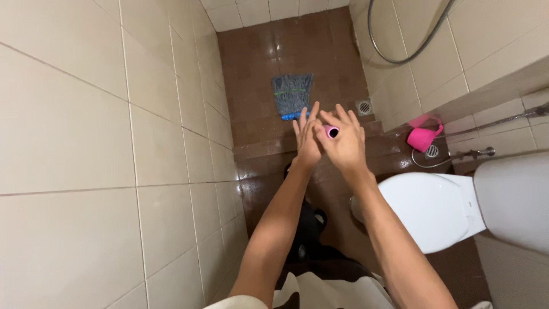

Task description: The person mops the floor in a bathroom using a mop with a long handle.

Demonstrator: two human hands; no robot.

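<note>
Pink mop handle (331, 131) stands upright between my palms, right hand (343, 143) with fingers curled around its top, left hand (307, 140) pressed flat alongside, fingers straight; I'd twirl it steadily, keeping the grey mop head (291, 94) on the wet brown floor (257, 63).

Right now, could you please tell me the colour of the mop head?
Grey mop head with a blue edge, in the head view.

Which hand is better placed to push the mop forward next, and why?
Probably the right hand: its fingers wrap the pink handle top. The left hand only rests flat against it, fingers spread, so it steadies the mop rather than grips.
</note>
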